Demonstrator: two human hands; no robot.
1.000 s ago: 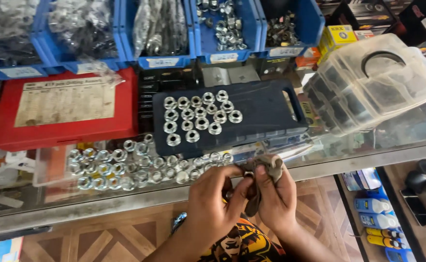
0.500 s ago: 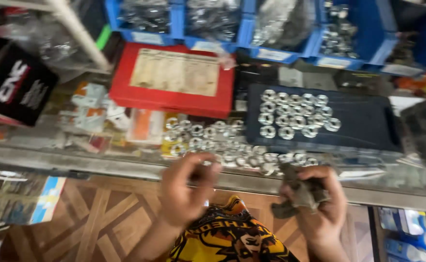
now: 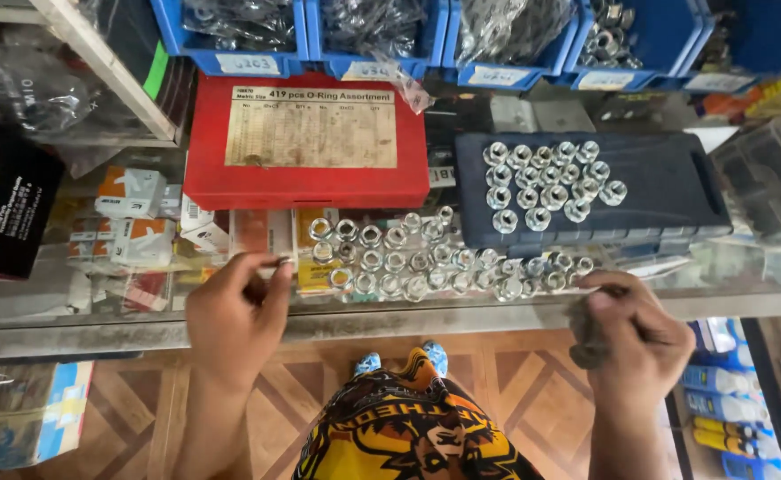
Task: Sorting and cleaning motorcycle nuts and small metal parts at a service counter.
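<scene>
On counter, left to right: black box (image 3: 4, 191) at far left; small orange-and-white cartons (image 3: 137, 218); left hand (image 3: 235, 316), thumb and forefinger pressed together on one small nut (image 3: 282, 261), just left of the loose nuts (image 3: 426, 262) spread along the glass counter (image 3: 97, 298); red assortment case (image 3: 306, 142) behind; dark blue case (image 3: 666, 187) carrying further nuts; right hand (image 3: 635, 333) at counter edge, fingers curled shut around a dark rag or part, kind unclear. Nut spread lies between both hands, left hand nearer, row running left-right
</scene>
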